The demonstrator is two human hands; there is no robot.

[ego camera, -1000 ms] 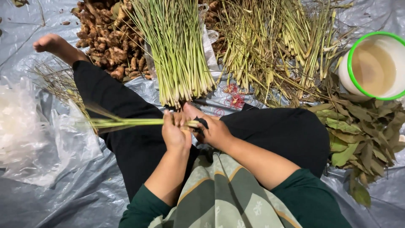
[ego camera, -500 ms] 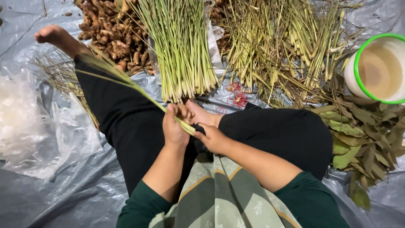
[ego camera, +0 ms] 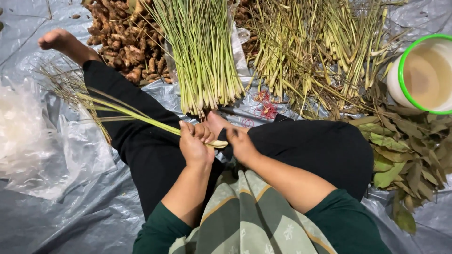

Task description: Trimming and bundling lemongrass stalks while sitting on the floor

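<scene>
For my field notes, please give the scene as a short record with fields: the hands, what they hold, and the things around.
left hand: closed around a lemongrass stalk, near its pale base
right hand: at the stalk's base end; grip unclear
stalk direction: leaves point up-left across the person's black-clad leg
ahead, centre: trimmed lemongrass bundle
ahead, left: pile of ginger roots
ahead, right: untrimmed lemongrass heap
far right: white bucket with green rim
right: dried leaves
near bundle: red rubber bands
ground: grey plastic sheet
</scene>
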